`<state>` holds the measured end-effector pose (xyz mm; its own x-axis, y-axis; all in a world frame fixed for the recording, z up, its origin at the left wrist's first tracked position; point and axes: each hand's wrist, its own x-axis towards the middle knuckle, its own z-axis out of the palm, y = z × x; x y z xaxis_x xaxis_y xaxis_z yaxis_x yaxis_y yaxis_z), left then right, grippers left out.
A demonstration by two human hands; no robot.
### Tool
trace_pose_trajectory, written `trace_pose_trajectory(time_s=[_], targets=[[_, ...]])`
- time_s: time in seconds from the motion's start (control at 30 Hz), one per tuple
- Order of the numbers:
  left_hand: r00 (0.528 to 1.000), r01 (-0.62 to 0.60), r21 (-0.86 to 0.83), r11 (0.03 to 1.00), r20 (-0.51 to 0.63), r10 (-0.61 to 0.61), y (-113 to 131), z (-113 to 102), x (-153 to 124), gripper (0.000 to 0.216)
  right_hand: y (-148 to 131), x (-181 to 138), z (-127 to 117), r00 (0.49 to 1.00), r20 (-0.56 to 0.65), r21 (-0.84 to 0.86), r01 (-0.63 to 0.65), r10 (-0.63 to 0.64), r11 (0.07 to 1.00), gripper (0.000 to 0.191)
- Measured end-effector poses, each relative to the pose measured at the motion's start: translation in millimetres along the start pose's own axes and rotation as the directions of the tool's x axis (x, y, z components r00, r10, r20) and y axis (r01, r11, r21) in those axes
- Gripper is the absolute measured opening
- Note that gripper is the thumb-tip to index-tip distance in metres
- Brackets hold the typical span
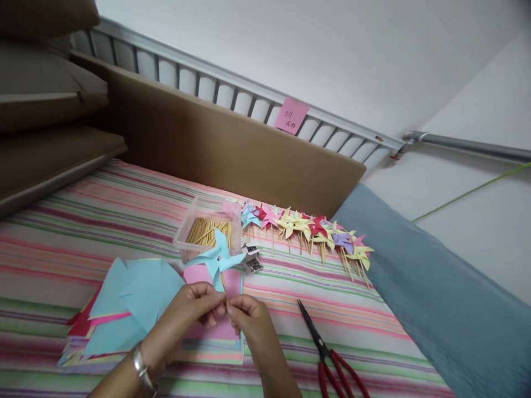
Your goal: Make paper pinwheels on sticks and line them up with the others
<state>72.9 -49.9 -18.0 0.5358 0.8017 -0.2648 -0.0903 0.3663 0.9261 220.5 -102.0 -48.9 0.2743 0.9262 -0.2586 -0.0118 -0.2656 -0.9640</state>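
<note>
A light blue paper pinwheel (pixel 219 258) on a thin wooden stick stands upright in front of me. My left hand (pixel 202 303) pinches the stick below the paper blades. Close beside it, my right hand (pixel 245 310) has its thumb and finger closed on the lower part of the same stick. Beneath both hands lies a stack of pink and blue paper sheets (pixel 236 284). To the left is a pile of cut coloured papers (pixel 141 293), light blue on top. Just behind the pinwheel sits a clear plastic box (pixel 181 239) with many wooden sticks (pixel 207 231).
Finished-looking pinwheels (pixel 307 226) lie in a row at the back right. A small box of metal pins (pixel 251 258) is beside the plastic box. Red-handled long-nose pliers (pixel 326 351) lie at right. A cardboard panel (pixel 232 143) borders the back; stacked packages (pixel 53 149) rise at left.
</note>
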Motion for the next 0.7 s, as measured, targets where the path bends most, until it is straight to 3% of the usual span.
trace_pose_trajectory(time_s=[0.1,0.17,0.27,0.4,0.7], targets=[[0.966,-0.101,0.135,0.986,-0.223,0.129,4,-13,3,0.027,-2,1,-7,0.998,-0.054,-0.011,0.017,-0.018,1.000,0.019],[0.886,-0.170,0.232,0.958,-0.390,0.252,7,-23,5,0.027,-4,1,-10,0.997,-0.076,-0.019,0.024,-0.025,1.000,0.017],[0.808,-0.194,0.370,0.909,-0.465,0.362,9,-36,7,0.038,-5,-1,-10,0.997,-0.082,-0.045,0.000,-0.004,0.999,0.016],[0.809,-0.209,0.438,0.874,-0.425,0.406,8,-42,9,0.026,-5,-4,-5,0.999,-0.038,-0.067,-0.010,0.008,0.998,0.019],[0.858,-0.136,0.449,0.883,-0.393,0.332,4,-48,13,0.024,-9,-6,-8,1.000,-0.023,-0.037,-0.018,0.018,0.999,0.014]])
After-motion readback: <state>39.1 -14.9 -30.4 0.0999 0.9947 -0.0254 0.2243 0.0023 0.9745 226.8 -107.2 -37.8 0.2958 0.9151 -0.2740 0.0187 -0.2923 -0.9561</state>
